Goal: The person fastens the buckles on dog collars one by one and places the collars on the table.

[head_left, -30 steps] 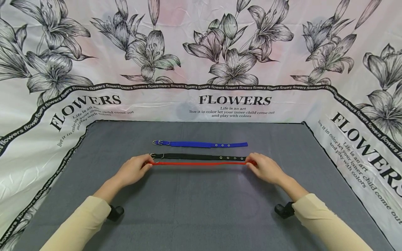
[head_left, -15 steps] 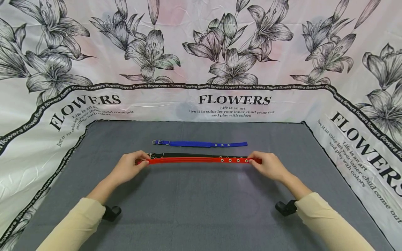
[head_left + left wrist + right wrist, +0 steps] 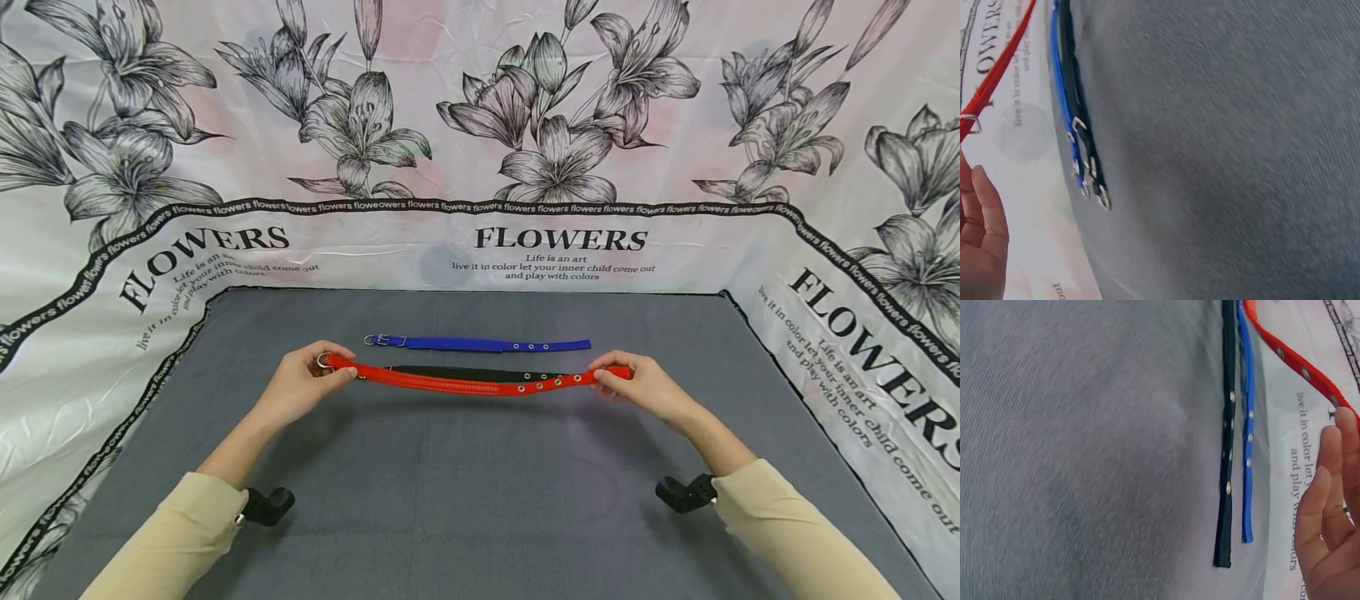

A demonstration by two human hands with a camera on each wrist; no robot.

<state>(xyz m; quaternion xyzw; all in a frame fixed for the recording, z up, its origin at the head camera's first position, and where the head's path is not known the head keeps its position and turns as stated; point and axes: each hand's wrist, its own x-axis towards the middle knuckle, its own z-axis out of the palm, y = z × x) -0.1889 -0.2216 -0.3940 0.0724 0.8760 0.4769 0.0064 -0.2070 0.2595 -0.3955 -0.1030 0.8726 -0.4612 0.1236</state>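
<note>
A red buckle collar (image 3: 442, 383) hangs between my two hands above the cloth, sagging slightly in the middle. My left hand (image 3: 303, 379) pinches its buckle end, where a metal ring shows. Near the punched tip, my right hand (image 3: 637, 385) pinches the strap between thumb and fingers. Behind it lies a black collar (image 3: 465, 373), partly covered by the red one in the head view. Farther back a blue collar (image 3: 457, 343) lies flat and straight. In the left wrist view, the red collar (image 3: 997, 72) rises beside the hand; metal eyelets dot the red strap (image 3: 1305, 374) in the right wrist view.
Grey cloth (image 3: 480, 492) covers the table surface. A white flower-printed sheet (image 3: 555, 258) stands along the back and sides. A dark wrist mount (image 3: 268, 506) sits at the left cuff, another mount (image 3: 686, 493) at the right.
The red collar has turned from edge-on to show its broad face, risen at both ends and come to sag. My hands have moved apart and up with it. The other collars stay put.
</note>
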